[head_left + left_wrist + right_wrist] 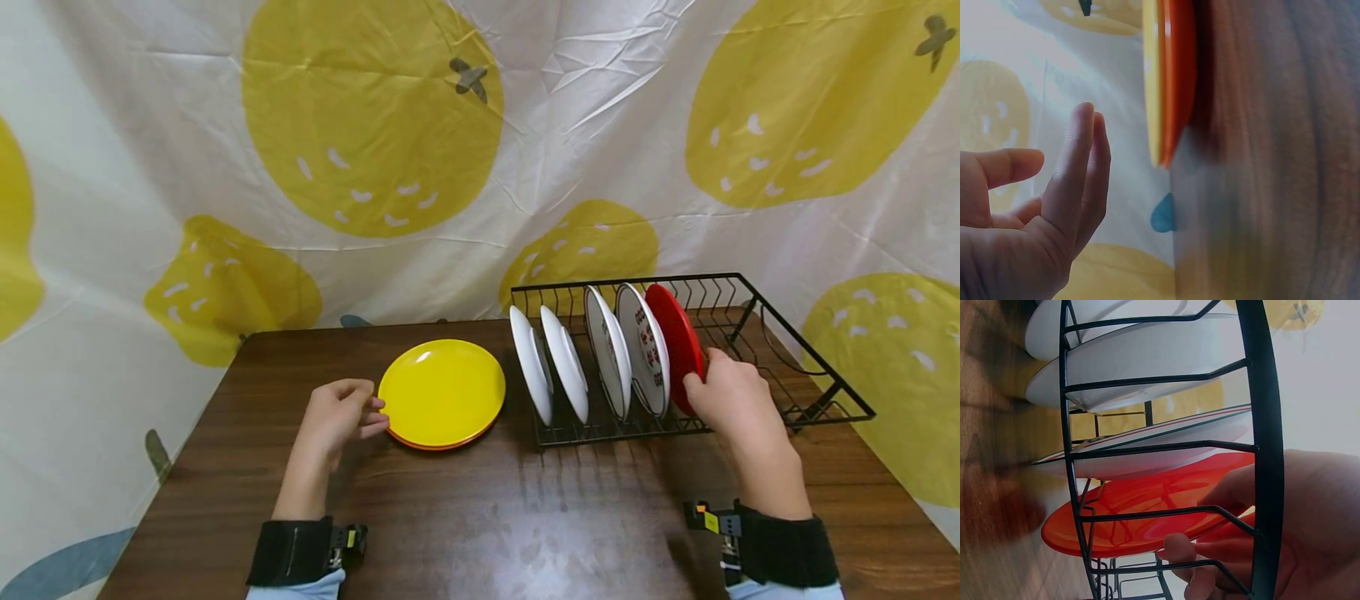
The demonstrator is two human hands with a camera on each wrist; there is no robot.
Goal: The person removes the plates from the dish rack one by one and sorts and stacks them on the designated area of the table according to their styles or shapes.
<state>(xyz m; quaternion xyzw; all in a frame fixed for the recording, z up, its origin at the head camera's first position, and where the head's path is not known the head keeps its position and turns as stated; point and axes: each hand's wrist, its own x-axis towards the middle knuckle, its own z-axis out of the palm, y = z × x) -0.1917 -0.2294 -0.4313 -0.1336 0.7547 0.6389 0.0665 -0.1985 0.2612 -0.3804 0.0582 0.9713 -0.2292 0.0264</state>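
A red plate (675, 346) stands on edge in the black dish rack (813, 346), rightmost of the row. My right hand (731, 392) holds its near edge; in the right wrist view the thumb lies over one face and the fingers (1200, 565) on the other side, behind the rack's wires. A yellow plate (442, 392) lies flat on an orange plate (1180, 81) at the table's middle. Just left of this stack is my left hand (337, 417), its fingers loosely extended and holding nothing. The left wrist view shows a gap between those fingers (1075, 162) and the plates.
Left of the red plate, several white plates stand in the rack: plain ones (531, 362) at the left, then patterned ones (643, 350). The brown wooden table (465, 517) ends at a hanging cloth (375, 275) printed with yellow fruit.
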